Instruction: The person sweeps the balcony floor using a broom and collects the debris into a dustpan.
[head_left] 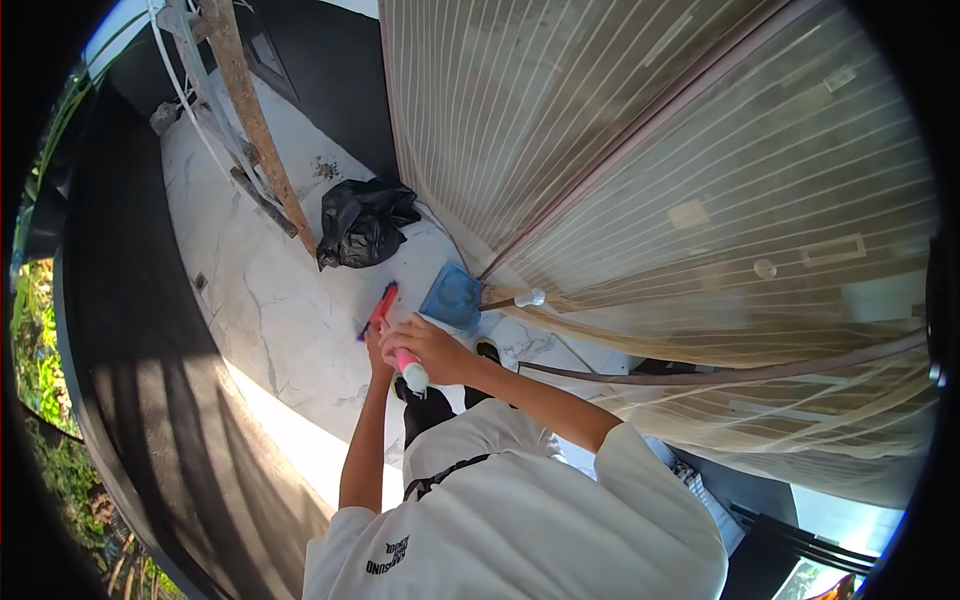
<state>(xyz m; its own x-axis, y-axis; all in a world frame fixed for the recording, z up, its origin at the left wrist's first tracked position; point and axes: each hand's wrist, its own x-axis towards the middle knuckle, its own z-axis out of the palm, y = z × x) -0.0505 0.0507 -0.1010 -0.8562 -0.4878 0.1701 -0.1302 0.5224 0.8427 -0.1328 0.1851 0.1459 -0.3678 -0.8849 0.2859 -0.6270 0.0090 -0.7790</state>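
White marbled floor (250,290), sheer striped curtain (620,150), possibly outdoor greenery (45,370)

White veined floor (290,330) bears black bag (362,225), blue dustpan (452,296)

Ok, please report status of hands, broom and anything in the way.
Left hand and right hand closed on broom. Broom's red head turned toward floor. Possibly in the way: blue dustpan to the right, black plastic bag ahead.

The red broom (386,300) has dark blue bristles and a pink stick with a white end, tipped up above the pale floor (290,320). The blue dustpan (452,297) sits near its head.
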